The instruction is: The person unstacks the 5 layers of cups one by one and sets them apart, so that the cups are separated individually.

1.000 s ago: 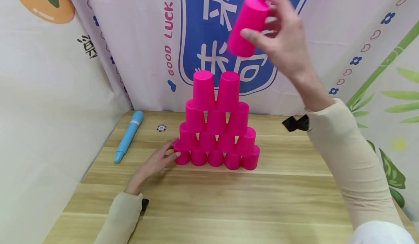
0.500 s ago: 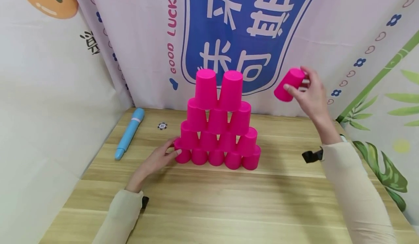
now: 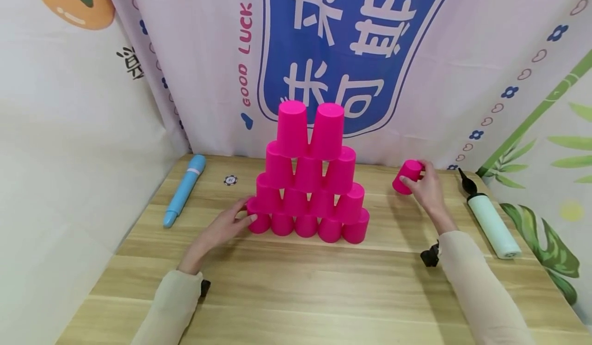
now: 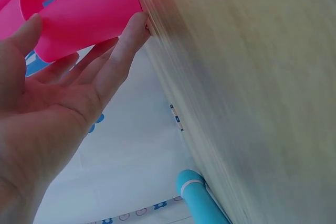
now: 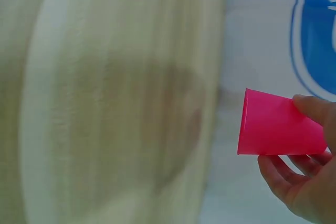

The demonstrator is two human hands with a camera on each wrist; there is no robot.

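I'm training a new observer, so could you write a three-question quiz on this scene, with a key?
1. True or false: the right hand holds a pink cup apart from the stack.
2. In the head view, which thing lies to the right of the right hand? A) blue tube B) round chip C) pale green tool with a black nozzle
3. Fill in: the left hand touches the leftmost cup of the stack's ____ row.

Key: 1 true; 2 C; 3 bottom.
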